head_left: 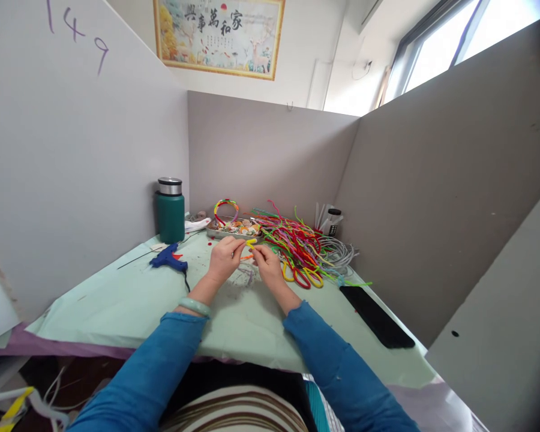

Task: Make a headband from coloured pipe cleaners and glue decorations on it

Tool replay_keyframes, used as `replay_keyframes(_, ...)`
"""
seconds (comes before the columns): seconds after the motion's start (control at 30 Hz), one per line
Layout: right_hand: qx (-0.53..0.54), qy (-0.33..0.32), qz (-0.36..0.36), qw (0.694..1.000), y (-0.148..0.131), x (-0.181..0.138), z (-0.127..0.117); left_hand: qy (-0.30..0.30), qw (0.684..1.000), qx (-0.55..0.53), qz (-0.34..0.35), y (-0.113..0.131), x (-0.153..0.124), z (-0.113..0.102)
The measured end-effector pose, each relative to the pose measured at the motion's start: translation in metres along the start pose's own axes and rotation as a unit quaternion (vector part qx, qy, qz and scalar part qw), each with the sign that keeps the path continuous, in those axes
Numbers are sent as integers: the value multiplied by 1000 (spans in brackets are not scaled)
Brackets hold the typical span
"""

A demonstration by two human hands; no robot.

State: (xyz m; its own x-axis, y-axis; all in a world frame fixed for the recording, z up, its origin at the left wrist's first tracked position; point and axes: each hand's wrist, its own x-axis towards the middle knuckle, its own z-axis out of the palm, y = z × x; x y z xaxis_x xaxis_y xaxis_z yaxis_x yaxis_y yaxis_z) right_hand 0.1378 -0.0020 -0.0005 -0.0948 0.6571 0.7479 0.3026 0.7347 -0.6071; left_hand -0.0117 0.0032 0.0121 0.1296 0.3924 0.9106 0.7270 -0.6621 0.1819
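My left hand [224, 259] and my right hand [266, 264] meet over the middle of the pale green table cover [117, 300]. Both pinch a short yellow and orange pipe cleaner piece [250, 245] between their fingertips. A green bangle [194, 306] sits on my left wrist. A heap of coloured pipe cleaners [297, 246] lies just right of my hands. A small clear tangle [245, 277] rests on the cover under them.
A blue glue gun [167, 258] lies left of my hands, its cord trailing toward me. A green flask [170, 210] stands at the back left. A metal tray [216, 228] with small pieces and a multicoloured ring [225, 207] sits behind. A black phone [377, 316] lies right. Grey partitions enclose the table.
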Motion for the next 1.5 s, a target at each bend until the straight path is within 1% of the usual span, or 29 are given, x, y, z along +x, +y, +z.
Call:
replay_keyframes(0.07,-30,11,-26,999,0,1,-3,-18,1000,23,9,-2,-1,2)
replay_keyframes(0.17,-77,4,-61,995,-2,0,-8,-39,998,43,19,-4,-2,4)
replay_keyframes(0.27,-98,14,-63,993,-4,0,-11,-60,997,38,36,-5,-3,6)
replay_keyframes(0.4,-88,42,-43,994,1,3,-14,-102,993,-7,67,-2,-2,5)
replay_keyframes(0.47,-78,42,-24,996,7,5,-14,-117,990,-38,69,1,-1,3)
replay_keyframes(0.53,-71,27,6,997,13,7,-14,-127,988,-63,62,4,-1,2)
replay_keyframes(0.63,-62,-19,61,996,20,9,-15,-139,986,-83,48,7,-1,-1)
replay_keyframes(0.7,-57,-40,84,994,22,9,-15,-146,985,-87,35,8,-1,-1)
replay_keyframes(0.8,-55,-48,94,993,24,9,-17,-146,985,-86,15,7,-2,0)
replay_keyframes(0.93,-59,-62,87,992,25,8,-16,-156,984,-85,32,3,-4,4)
replay_keyframes(1.0,-70,-52,73,994,25,8,-15,-145,985,-80,39,1,-4,7)
replay_keyframes(1.07,-93,-17,40,995,23,8,-15,-117,990,-68,33,-1,-3,8)
replay_keyframes(1.17,-127,53,-11,990,18,9,-16,-57,998,-41,-1,-3,-1,7)
replay_keyframes(1.23,-122,74,-28,989,12,8,-16,-23,999,-27,-30,-4,0,6)
replay_keyframes(1.3,-101,67,-39,992,8,6,-16,-9,998,-19,-51,-5,0,5)
replay_keyframes(1.4,-75,12,-51,996,4,2,-10,-11,997,-22,-75,-3,0,4)
replay_keyframes(1.5,-76,-40,-51,995,6,-3,-2,-18,993,-48,-111,-2,0,5)
